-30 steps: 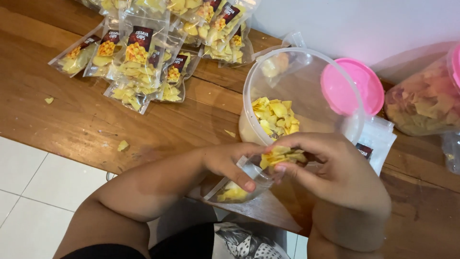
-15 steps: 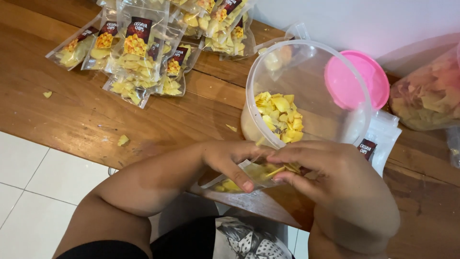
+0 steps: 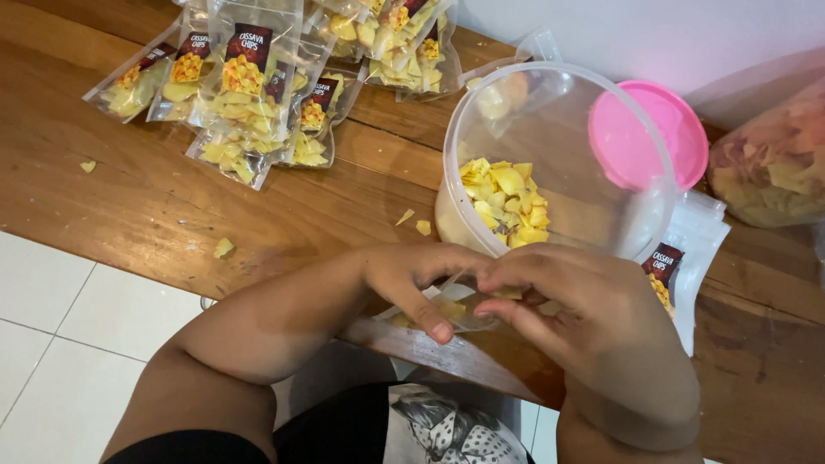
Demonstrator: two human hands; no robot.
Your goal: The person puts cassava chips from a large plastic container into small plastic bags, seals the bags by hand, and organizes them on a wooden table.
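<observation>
I see my left hand and right hand meeting at the wooden table's near edge, fingers pinched shut on a small clear plastic pouch of yellow chips, just before the clear round plastic tub

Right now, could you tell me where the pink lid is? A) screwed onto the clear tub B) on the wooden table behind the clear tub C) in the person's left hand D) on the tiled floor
B: the pink lid lies on the table behind the open clear tub.
</observation>
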